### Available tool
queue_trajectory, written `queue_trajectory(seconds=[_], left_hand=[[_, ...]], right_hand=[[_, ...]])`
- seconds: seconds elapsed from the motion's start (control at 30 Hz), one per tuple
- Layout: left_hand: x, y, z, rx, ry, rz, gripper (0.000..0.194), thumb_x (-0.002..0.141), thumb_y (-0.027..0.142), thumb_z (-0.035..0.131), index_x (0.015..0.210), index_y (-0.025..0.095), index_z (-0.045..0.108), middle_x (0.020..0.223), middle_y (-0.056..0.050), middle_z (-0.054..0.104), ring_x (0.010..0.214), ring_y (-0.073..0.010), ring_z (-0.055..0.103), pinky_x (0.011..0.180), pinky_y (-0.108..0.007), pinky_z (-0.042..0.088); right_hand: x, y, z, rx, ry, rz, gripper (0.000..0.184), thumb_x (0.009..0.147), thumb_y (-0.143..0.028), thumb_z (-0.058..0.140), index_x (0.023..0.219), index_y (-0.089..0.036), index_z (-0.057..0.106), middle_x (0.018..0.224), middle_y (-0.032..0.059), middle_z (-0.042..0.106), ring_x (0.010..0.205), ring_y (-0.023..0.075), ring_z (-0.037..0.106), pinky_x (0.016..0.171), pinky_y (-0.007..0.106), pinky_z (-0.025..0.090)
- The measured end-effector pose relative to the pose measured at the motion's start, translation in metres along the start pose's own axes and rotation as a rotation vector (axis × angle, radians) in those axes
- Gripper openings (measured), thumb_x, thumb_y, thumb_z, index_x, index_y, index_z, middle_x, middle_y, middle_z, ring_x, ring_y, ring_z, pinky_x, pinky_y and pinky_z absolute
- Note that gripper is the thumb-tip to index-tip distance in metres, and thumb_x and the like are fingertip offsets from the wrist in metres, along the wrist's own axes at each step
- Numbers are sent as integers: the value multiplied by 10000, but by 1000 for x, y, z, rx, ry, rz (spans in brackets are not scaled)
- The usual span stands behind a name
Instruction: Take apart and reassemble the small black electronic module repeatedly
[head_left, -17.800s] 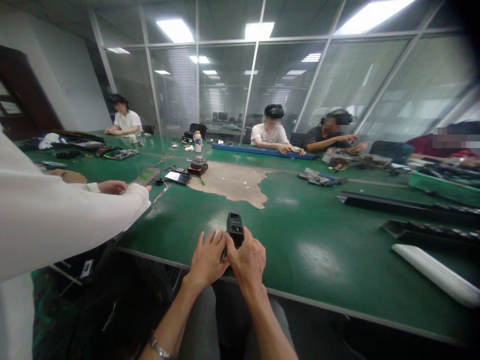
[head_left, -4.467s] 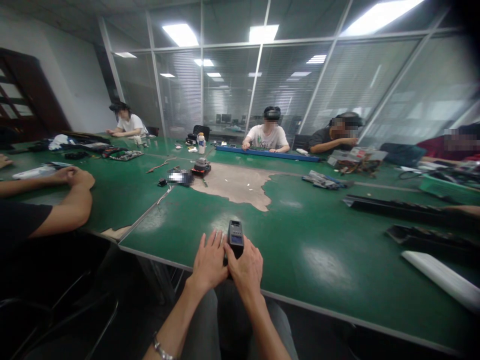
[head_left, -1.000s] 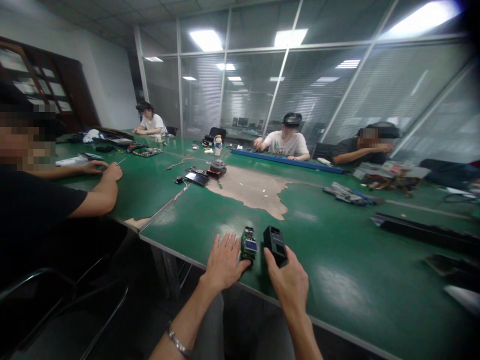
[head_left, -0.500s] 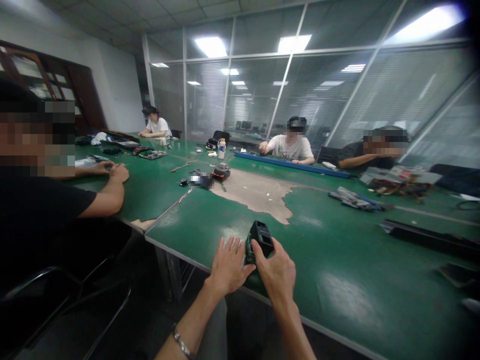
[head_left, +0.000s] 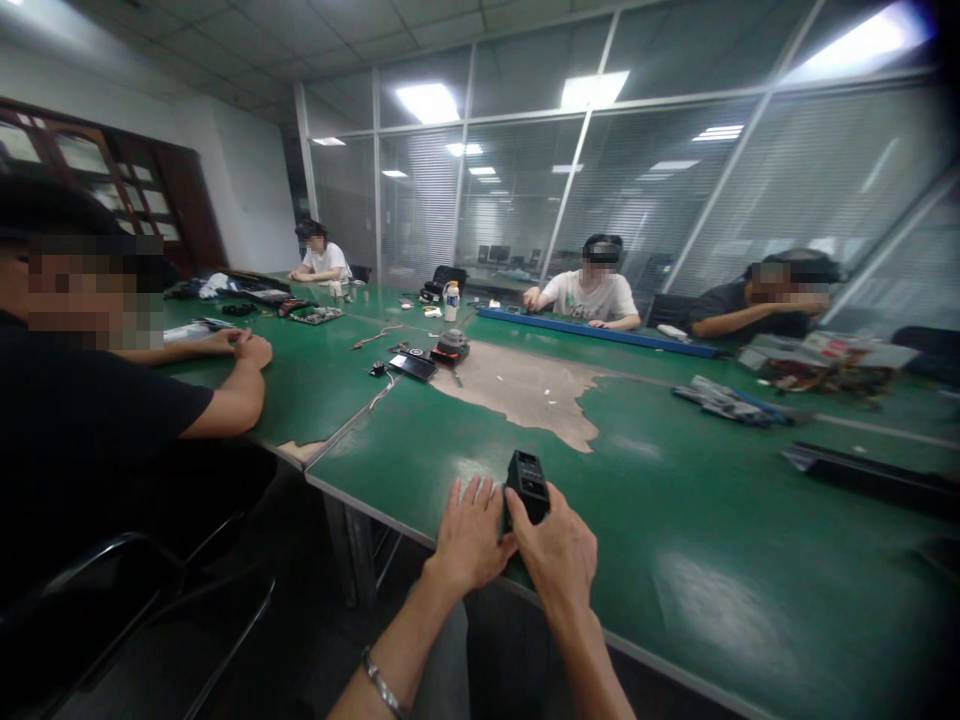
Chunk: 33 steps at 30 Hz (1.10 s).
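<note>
Near the front edge of the green table, a black box-shaped housing with rectangular openings on its upper face stands in my right hand. The thumb presses its near left side and the fingers wrap round the right side. My left hand lies palm down on the table just left of the housing, fingers stretched out and nothing held. Its thumb reaches close to the right hand; whether it touches the housing I cannot tell. The lower part of the housing is hidden behind the hands.
A dark phone-like slab and a black and orange device lie mid-table beside a bare brown patch. Farther back are a bottle and a blue bar. A co-worker sits close at left; several people sit around the table.
The housing has been turned and tipped more upright, so the green circuit board on its left side is out of sight. The left hand stays flat. The view has shifted slightly left.
</note>
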<state>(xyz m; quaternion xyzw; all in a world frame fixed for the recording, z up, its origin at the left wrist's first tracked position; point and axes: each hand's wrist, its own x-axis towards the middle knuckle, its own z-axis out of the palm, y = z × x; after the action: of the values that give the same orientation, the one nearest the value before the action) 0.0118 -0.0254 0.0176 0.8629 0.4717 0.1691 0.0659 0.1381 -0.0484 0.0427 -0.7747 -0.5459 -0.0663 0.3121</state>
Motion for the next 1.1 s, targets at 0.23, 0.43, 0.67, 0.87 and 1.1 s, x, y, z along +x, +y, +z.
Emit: queue_trajectory(seconds=[0.23,0.43,0.67,0.87,1.1], left_hand=[[0,-1,1,35,-24,-8,676,956,484,339,1533,133,298,1589,-113,315,1480,-293,208,1211,-514,127],[1,0,1,41,-9,-3,695,955,455,324,1537,80,270,1589,-135,307,1475,-281,221,1218,-485,123],[2,1,2,75,-40,-13,716,950,444,331,1549,69,218,1618,-127,231,1501,-281,127,1219,-477,107],[3,1,2,107,-64,-8,666,967,458,307,1528,100,298,1613,-117,253,1503,-283,109,1220,-482,111],[3,5,1,111,-35,-11,649,991,494,260,1517,121,329,1609,-102,271,1499,-284,133,1217,-489,134]], right_hand=[[-8,0,9,-70,-20,4,535,883,-578,513,1188,-145,590,938,120,720,890,258,669,815,333,405],[-14,5,17,-85,-35,28,610,870,-571,530,1281,-120,542,969,148,718,931,272,672,850,353,408],[-19,15,34,30,42,1,807,843,-587,550,1410,-28,417,1273,236,608,1144,318,594,944,384,410],[-24,22,41,124,56,-34,807,867,-607,487,1426,-30,404,1330,239,566,1225,328,527,1002,425,378],[-26,26,37,164,47,-51,665,889,-573,461,1337,-84,512,1251,202,617,1165,309,544,986,428,382]])
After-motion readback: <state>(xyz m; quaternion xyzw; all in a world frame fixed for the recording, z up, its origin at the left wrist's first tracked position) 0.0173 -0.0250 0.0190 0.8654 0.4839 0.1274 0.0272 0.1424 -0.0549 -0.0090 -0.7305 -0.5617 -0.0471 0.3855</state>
